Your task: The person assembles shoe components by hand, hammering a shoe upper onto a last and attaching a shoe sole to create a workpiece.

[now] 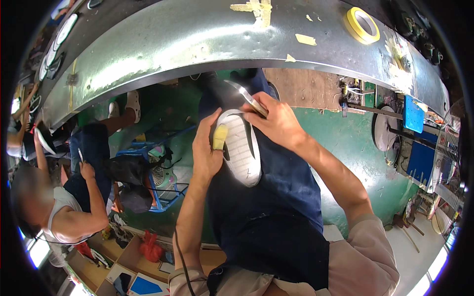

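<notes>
A shoe [242,153] with a white, cross-ridged sole facing up rests over my lap. My left hand [205,150] grips its left side near the far end, fingers wrapped round the edge. Something yellow, like a strip of tape [220,137], covers my left thumb and lies against the sole. In my right hand [277,122] is a knife [245,93] with a thin, curved metal blade pointing up and to the left, away from the shoe. Some of my right fingers touch the shoe's far right edge. The shoe's underside is hidden.
Ahead runs a metal bench [187,32] with a yellow tape roll [363,24] and tape scraps. A co-worker [74,212] sits at left, holding a thin tool and a shoe. A blue stool [165,197] stands between us. Wooden compartments [128,254] are lower left.
</notes>
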`<action>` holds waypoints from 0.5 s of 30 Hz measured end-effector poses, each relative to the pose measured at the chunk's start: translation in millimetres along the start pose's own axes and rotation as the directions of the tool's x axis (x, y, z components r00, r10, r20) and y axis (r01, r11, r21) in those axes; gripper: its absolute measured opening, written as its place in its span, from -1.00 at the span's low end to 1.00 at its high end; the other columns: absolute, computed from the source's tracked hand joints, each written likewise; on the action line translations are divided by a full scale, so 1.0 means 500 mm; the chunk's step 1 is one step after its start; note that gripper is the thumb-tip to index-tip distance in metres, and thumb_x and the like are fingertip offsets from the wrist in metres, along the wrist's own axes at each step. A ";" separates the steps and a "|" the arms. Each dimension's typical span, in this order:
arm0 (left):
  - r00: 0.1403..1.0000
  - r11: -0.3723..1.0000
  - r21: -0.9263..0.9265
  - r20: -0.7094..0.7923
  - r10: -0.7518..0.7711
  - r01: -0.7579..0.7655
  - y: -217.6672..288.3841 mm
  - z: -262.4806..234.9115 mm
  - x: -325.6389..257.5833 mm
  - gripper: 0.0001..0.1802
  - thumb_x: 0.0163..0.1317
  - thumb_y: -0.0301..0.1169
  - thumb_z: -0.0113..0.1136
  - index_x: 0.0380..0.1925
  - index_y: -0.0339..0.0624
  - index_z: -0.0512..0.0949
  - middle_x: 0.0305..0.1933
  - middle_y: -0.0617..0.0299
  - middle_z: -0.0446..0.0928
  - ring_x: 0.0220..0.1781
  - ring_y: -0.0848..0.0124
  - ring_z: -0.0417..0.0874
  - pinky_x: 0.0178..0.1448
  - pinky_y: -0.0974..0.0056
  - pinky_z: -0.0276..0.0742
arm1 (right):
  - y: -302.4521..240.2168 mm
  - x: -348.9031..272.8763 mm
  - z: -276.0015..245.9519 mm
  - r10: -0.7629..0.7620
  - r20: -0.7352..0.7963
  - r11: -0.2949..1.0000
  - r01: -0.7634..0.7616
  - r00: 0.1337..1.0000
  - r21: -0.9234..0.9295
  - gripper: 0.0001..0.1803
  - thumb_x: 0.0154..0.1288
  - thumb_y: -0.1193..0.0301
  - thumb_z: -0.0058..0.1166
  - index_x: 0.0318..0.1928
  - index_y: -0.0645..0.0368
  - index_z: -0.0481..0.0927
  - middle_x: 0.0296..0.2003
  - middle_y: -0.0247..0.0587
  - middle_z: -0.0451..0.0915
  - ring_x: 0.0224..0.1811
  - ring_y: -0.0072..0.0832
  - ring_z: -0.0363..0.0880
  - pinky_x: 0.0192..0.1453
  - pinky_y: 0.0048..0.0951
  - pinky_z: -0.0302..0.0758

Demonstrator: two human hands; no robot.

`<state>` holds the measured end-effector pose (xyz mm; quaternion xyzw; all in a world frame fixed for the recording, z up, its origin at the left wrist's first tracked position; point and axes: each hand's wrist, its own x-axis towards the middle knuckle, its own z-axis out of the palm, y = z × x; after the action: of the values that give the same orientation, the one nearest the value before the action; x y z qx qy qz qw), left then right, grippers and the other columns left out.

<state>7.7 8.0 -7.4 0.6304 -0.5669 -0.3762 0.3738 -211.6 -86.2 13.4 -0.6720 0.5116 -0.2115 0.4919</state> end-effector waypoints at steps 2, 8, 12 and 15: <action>0.998 0.999 0.029 -0.058 -0.039 0.041 -0.012 0.015 -0.003 -0.26 0.12 -0.74 0.25 0.39 -0.21 0.56 0.28 -0.11 0.65 0.33 -0.08 0.69 0.45 0.14 0.54 | -0.004 -0.039 -0.002 -0.036 -0.039 0.998 0.034 0.999 -0.043 -0.71 0.57 0.22 0.27 0.03 0.18 0.62 -0.15 -0.09 0.84 -0.13 -0.14 0.86 -0.05 -0.12 0.70; 0.962 0.968 0.238 -0.233 0.142 -0.086 -0.001 0.039 0.015 -0.37 0.09 -0.67 0.30 0.25 -0.17 0.64 0.09 -0.05 0.73 0.11 -0.14 0.78 0.17 0.05 0.71 | -0.015 -0.115 -0.010 0.179 0.526 0.809 -0.429 0.831 0.402 -0.58 0.80 0.14 -0.03 0.13 0.30 0.61 -0.09 -0.12 0.81 -0.16 -0.50 0.81 -0.08 -0.34 0.70; 0.965 0.969 0.239 -0.234 0.118 -0.061 0.002 0.039 0.011 -0.37 0.08 -0.71 0.23 0.24 -0.18 0.65 0.05 -0.06 0.73 0.07 -0.17 0.78 0.16 0.04 0.72 | -0.021 -0.084 -0.019 0.185 0.576 0.593 -0.558 0.796 0.581 -0.48 0.80 0.08 -0.07 0.36 0.29 0.53 -0.06 -0.20 0.81 -0.11 -0.51 0.80 -0.12 -0.33 0.68; 0.967 0.970 0.240 -0.231 0.104 -0.047 0.009 0.034 0.009 -0.35 0.07 -0.75 0.14 0.24 -0.21 0.65 0.04 -0.06 0.74 0.05 -0.11 0.80 0.18 0.07 0.71 | -0.038 -0.068 -0.014 0.211 0.553 0.919 -0.356 0.806 0.169 -0.59 0.80 0.09 -0.06 0.08 0.24 0.54 -0.28 -0.18 0.77 -0.27 -0.37 0.81 -0.24 -0.21 0.64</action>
<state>-9.0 2.5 -11.0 0.6888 -0.5810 -0.2130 0.3777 -221.1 -58.8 40.2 -0.5473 0.4205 -0.0101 0.7236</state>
